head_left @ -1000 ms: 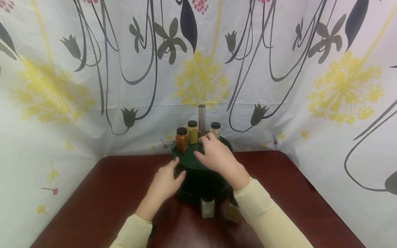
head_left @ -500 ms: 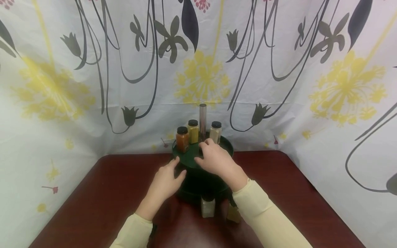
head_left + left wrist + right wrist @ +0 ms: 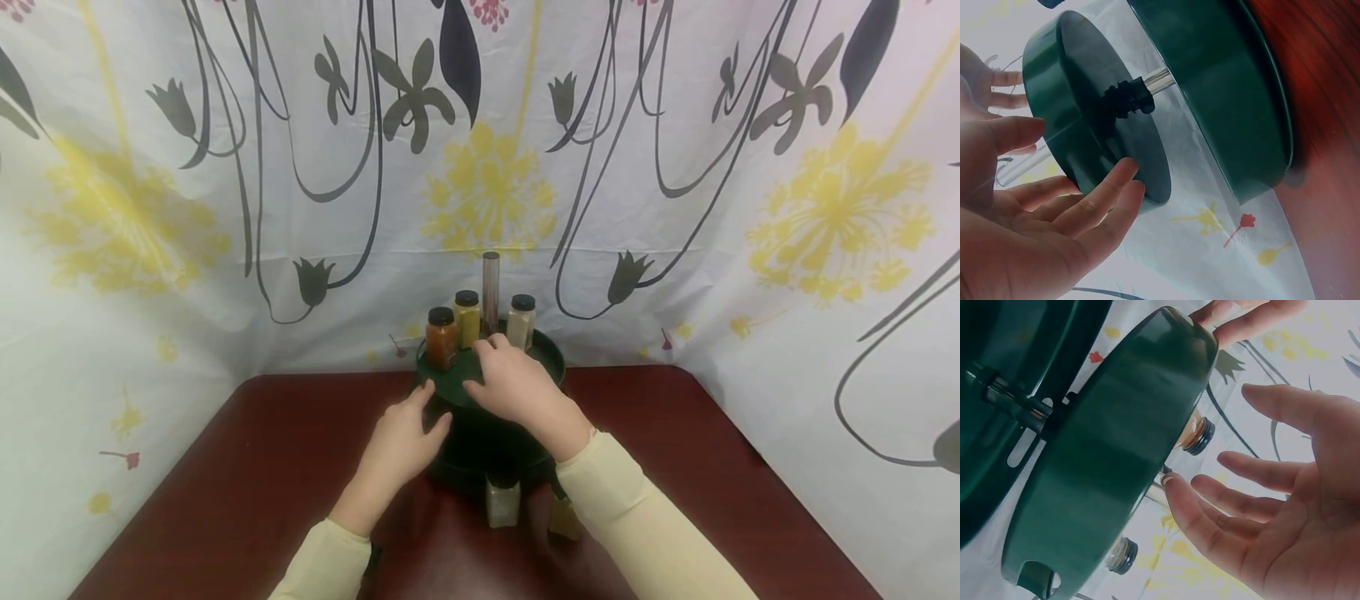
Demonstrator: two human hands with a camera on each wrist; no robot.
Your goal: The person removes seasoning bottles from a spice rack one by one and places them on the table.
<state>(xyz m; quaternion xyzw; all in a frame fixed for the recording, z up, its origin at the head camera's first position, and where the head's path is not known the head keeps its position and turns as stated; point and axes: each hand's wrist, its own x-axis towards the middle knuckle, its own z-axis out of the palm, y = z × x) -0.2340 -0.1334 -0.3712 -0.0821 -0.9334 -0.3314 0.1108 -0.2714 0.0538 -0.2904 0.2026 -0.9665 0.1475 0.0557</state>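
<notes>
A green two-tier turntable rack [image 3: 457, 387] stands on the table with a clear central post [image 3: 491, 283]. Its upper tray bears an orange-filled jar [image 3: 441, 340], a yellow-filled jar [image 3: 467, 321] and a pale-filled jar [image 3: 521, 322], all black-capped. My left hand [image 3: 397, 442] is at the near left of the upper tray; in the left wrist view its fingers [image 3: 1094, 209] lie at the tray's rim. Above the tray's near right, my right hand [image 3: 517, 383] holds nothing, its fingers spread and slightly bent in the right wrist view. It hides part of the tray.
A white-filled jar [image 3: 502, 503] stands on the dark red table [image 3: 300, 467] before the rack. Beside it, partly behind the right sleeve [image 3: 637, 500], is a mustard-coloured jar [image 3: 564, 518]. A flower-printed curtain [image 3: 225, 250] encloses the table's back and sides.
My right hand has moved slightly down and left over the tray, showing more of the pale-filled jar. The left hand stays nearly still.
</notes>
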